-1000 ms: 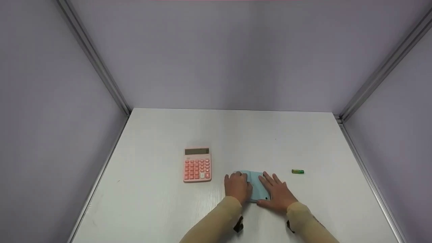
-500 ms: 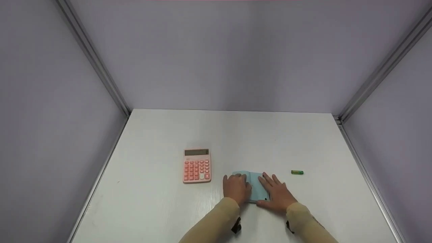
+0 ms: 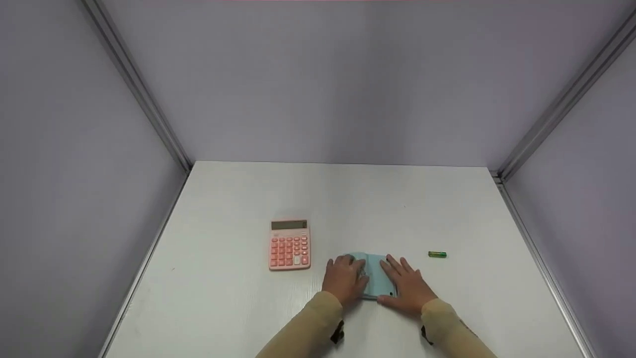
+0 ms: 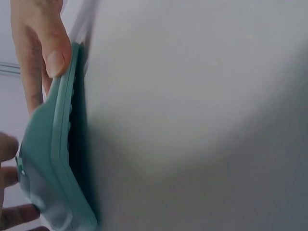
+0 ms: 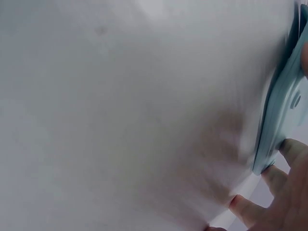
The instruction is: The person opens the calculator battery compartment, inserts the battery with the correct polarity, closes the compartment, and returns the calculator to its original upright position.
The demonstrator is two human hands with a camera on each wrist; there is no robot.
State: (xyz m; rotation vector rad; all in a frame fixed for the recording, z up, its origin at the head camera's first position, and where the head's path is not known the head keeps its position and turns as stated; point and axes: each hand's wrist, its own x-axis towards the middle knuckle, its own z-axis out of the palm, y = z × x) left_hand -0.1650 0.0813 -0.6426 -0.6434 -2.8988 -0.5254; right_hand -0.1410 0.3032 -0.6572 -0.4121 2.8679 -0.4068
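A light-blue calculator (image 3: 380, 278) lies face down on the white table; its buttons show along the underside in the left wrist view. My left hand (image 3: 344, 281) rests over its left, raised end, fingers loosely spread and thumb toward the middle. In the left wrist view, left fingertips (image 4: 17, 216) touch the back beside a small shiny clip (image 4: 20, 165). With fingers spread, my right hand (image 3: 410, 288) lies at the right end, thumb by the near edge. A dark round hole (image 5: 296, 99) marks the back in the right wrist view. My left palm hides part of the calculator.
To the left, a pink calculator (image 3: 289, 246) lies face up, its grey display toward the back wall. Right of the hands lies a small green battery (image 3: 437, 254). Grey panels (image 3: 407, 84) stand behind and on both sides of the white table (image 3: 223, 298).
My left hand has shifted slightly left and toward me; its curled fingers have spread out over the blue calculator. The right hand stays in place.
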